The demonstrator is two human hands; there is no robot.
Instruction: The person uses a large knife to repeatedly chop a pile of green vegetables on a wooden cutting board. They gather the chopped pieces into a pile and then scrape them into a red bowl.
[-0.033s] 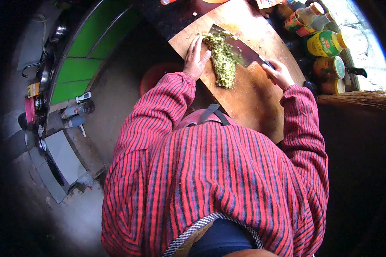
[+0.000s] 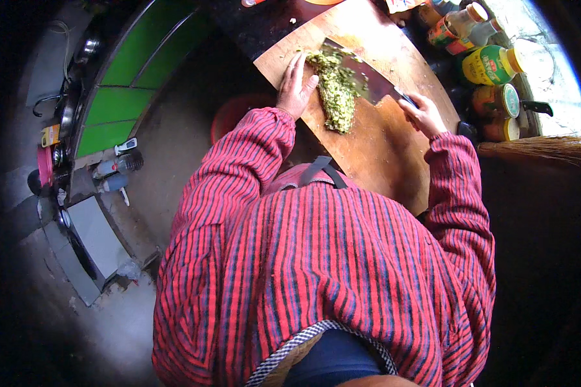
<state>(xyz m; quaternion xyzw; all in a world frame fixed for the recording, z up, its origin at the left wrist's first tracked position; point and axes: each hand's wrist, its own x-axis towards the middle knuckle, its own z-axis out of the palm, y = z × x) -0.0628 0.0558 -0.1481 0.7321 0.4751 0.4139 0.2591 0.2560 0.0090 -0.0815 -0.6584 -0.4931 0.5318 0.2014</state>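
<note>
A long heap of finely chopped green vegetable (image 2: 337, 103) lies on a wooden cutting board (image 2: 384, 148). My right hand (image 2: 425, 116) grips the dark handle of a cleaver, and the broad cleaver blade (image 2: 376, 85) stands at the right side of the heap, its far end close to the heap's top. Some green bits show along the blade, which is slightly blurred. At the board's left edge, my left hand (image 2: 295, 89) rests beside the heap with its fingers stretched forward and the thumb apart; it holds nothing.
Bottles and jars, among them a yellow-capped jar (image 2: 492, 65), line the right side beyond the board. A straw broom (image 2: 536, 149) lies below them. Under the left forearm sits a reddish basin (image 2: 229, 116) in shadow. Green cabinet doors (image 2: 113, 106) stand to the left.
My right hand and the cleaver have shifted slightly to the right, away from my left hand. The left hand and the heap look the same.
</note>
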